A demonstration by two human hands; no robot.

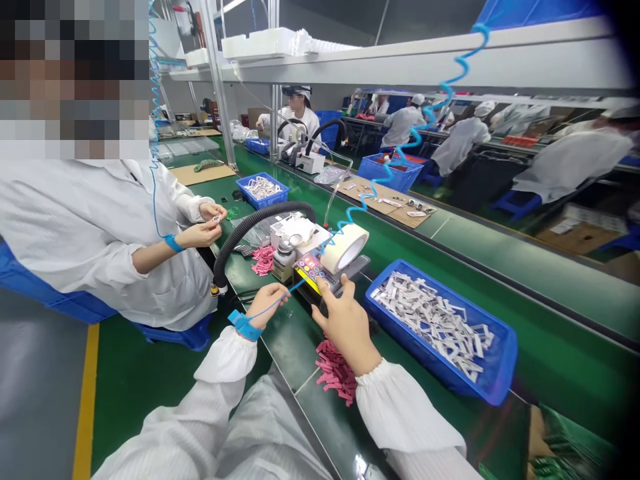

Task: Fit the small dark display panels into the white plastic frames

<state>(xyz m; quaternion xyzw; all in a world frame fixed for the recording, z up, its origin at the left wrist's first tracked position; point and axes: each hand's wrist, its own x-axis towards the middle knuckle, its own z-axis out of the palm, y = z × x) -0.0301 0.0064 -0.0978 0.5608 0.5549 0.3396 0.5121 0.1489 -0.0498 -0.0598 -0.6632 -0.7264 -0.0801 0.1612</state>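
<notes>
Well, at the left a co-worker in a white coat [95,240] pinches a small white piece between both hands [203,223], with a blue bin of white pieces [263,190] farther along the bench. Nearer, the person's left hand [267,307] hangs curled above the green bench [295,340], a blue wrist strap [244,325] around its wrist; whether it pinches anything, I cannot tell. Just right stands a small device with a coloured button panel [313,270], a roll of white tape [345,248] beside it. The right hand [347,327] has its fingers spread, fingertips [323,283] pressed against the device, above a heap of pink strips [336,370] and just left of a blue tray of white strips [440,327].
</notes>
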